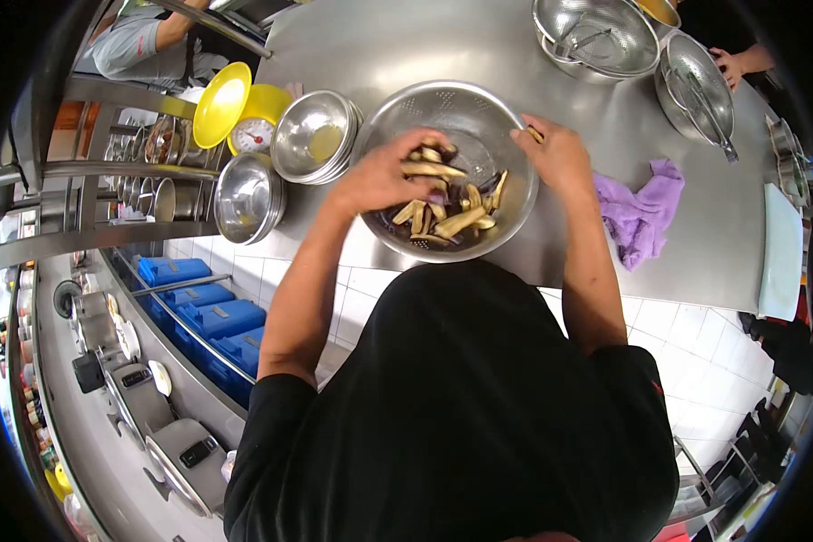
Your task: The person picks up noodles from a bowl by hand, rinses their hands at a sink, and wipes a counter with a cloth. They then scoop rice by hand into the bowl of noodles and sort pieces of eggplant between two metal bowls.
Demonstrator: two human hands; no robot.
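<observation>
A large metal colander [379,107] with perforated sides stands on the steel table in front of me. Cut eggplant strips [461,221], pale with dark purple skin, lie mostly in its near half. My left hand [393,172] reaches inside with its fingers curled around some of these strips; its fingertips are partly hidden. At the right rim, my right hand [556,154] is closed on the colander's edge, thumb to the inside. A small yellow-brown patch shows between thumb and forefinger there, and I cannot make out what it is.
Stacked metal bowls [312,135] and a yellow kitchen scale [260,113] stand left of the colander. A purple cloth [641,212] lies to the right. Farther back are a metal strainer [596,41] and another holding tongs [709,108]. Other people's arms [745,63] show at the table's far side.
</observation>
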